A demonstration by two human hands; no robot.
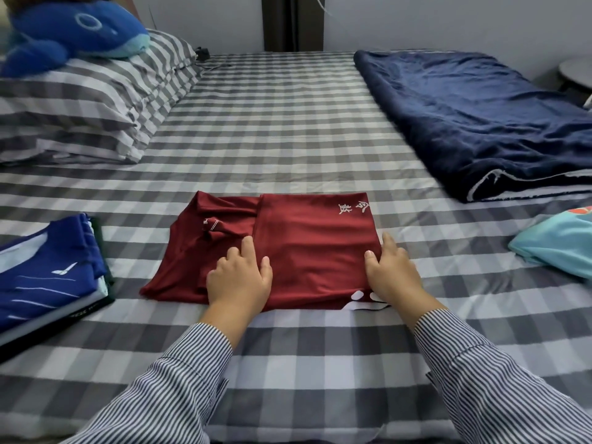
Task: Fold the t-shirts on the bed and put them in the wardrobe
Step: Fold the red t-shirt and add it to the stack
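Note:
A dark red t-shirt with white characters lies partly folded on the checked bed, right in front of me. My left hand rests flat on its near middle, fingers spread. At the shirt's near right corner, my right hand lies with its fingers at the edge of the cloth; whether they pinch it is unclear. A stack of folded shirts with a blue one on top sits at the left. A light turquoise t-shirt lies crumpled at the right edge.
A folded navy blanket takes up the far right of the bed. Striped pillows with a blue plush whale on top are at the far left. A dark door frame stands beyond the bed.

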